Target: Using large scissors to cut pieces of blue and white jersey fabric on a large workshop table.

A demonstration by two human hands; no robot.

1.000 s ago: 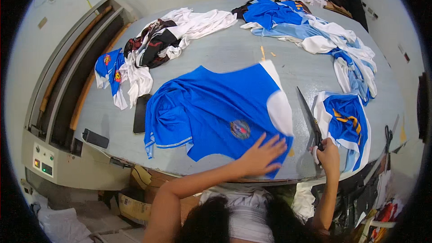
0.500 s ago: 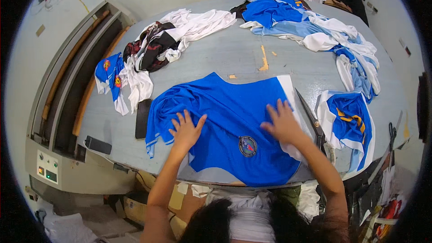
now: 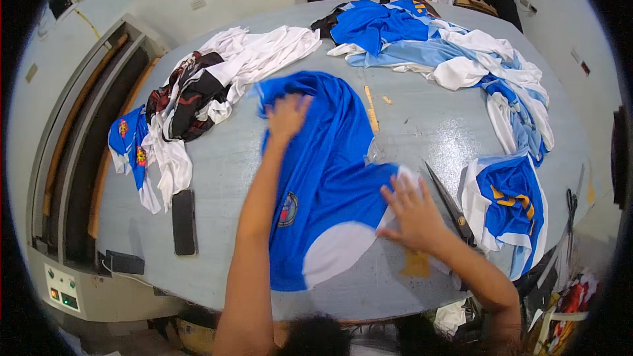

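A blue jersey fabric piece (image 3: 316, 178) with a round dark emblem and a white underside showing at its near edge lies bunched across the table. My left hand (image 3: 287, 118) reaches over its far left part, touching the cloth. Motion blurs those fingers, so whether they grip it cannot be made out. Spread fingers of my right hand (image 3: 417, 216) rest on the piece's white-edged right corner, holding nothing. Just right of that hand lies a pair of large dark scissors (image 3: 452, 204).
White and dark patterned garments (image 3: 198, 92) lie at the left, blue and white ones (image 3: 455, 53) at the far right. A blue-white bundle (image 3: 508, 198) sits right of the scissors. A black phone-like slab (image 3: 184, 223) and small dark box (image 3: 125, 262) lie left, beside a roller machine (image 3: 79, 178).
The blue piece has turned and bunched, its far end swinging away and its white underside now showing. My left hand has moved farther up the table; the right hand stays near the scissors.
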